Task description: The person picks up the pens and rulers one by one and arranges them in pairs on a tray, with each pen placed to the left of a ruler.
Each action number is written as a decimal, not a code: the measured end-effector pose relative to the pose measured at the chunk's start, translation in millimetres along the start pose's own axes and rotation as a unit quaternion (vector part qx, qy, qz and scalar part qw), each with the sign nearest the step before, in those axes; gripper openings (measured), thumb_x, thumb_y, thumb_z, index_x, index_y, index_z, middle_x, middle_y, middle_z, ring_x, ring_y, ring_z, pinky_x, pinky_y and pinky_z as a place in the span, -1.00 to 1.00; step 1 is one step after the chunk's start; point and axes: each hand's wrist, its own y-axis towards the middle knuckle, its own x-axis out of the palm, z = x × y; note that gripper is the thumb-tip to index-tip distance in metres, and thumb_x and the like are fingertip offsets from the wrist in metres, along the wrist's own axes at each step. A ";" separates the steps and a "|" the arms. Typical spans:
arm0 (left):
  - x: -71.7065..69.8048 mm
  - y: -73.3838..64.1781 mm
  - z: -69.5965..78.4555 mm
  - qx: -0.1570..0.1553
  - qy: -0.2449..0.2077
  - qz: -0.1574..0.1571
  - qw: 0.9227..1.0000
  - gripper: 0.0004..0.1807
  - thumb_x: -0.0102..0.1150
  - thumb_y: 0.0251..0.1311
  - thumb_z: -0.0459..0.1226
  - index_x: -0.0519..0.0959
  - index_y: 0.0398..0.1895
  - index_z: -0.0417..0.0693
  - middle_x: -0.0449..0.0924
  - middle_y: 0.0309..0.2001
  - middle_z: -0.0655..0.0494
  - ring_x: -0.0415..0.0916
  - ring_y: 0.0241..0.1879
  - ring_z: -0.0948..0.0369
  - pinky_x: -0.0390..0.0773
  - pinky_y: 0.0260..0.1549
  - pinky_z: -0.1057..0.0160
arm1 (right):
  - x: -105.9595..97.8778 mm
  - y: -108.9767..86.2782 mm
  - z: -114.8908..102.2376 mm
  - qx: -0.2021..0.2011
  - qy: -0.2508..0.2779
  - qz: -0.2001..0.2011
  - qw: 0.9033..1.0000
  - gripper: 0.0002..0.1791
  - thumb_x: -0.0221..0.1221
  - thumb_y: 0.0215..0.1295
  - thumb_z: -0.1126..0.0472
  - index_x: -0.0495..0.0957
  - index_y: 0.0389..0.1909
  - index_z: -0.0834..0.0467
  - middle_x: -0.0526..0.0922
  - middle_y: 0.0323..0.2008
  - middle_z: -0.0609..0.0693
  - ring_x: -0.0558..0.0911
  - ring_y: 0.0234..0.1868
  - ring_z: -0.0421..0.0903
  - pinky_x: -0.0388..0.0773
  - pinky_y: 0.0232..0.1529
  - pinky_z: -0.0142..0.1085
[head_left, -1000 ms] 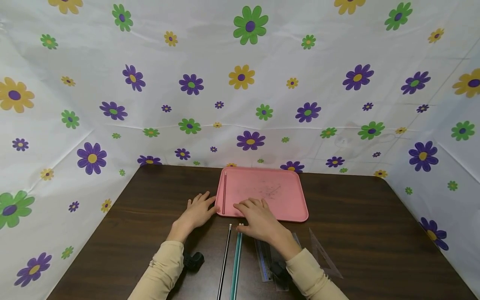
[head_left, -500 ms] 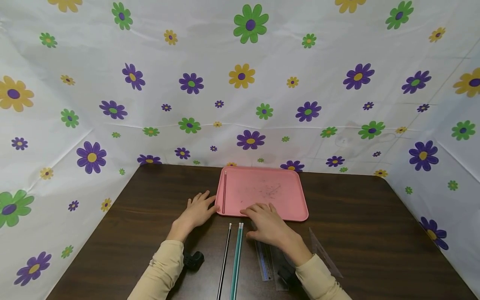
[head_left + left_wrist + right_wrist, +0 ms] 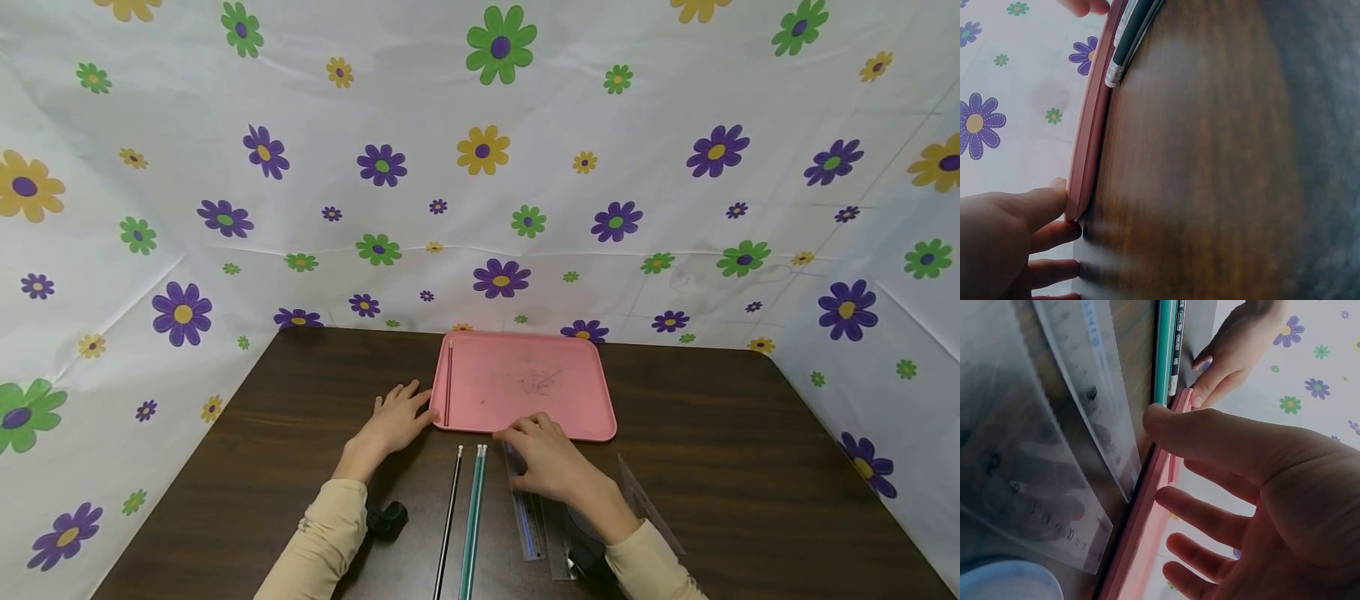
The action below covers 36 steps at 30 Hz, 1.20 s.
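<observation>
Your head camera faces twelve o'clock, down over the counter (image 3: 720, 425); both close wrist views share the tray (image 3: 525, 396).

I see the left hand (image 3: 392, 425) touching the pink tray (image 3: 555, 354). The right hand (image 3: 553, 462) is at the tray's near edge, above clear rulers (image 3: 531, 529).

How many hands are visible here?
2: the left hand touches the near left corner of the pink tray; the right hand is by its near edge. None seems hidden.

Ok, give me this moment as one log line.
left hand: touching pink tray, near-left corner | right hand: holding nothing, near clear rulers | dark-red stick: in tray
</observation>
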 end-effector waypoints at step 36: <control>4.7 0.8 -4.5 -0.002 -0.008 0.003 1.000 -0.40 -0.06 0.48 0.00 0.32 0.47 -0.06 0.08 0.53 -0.24 -0.07 0.52 -0.28 -0.12 0.37 -0.46 | 4.3 1.4 5.5 0.013 0.007 -0.074 0.997 -0.19 0.64 -0.31 0.09 0.58 0.13 0.00 0.46 -0.07 -0.09 0.31 -0.13 -0.11 0.33 -0.08 -0.17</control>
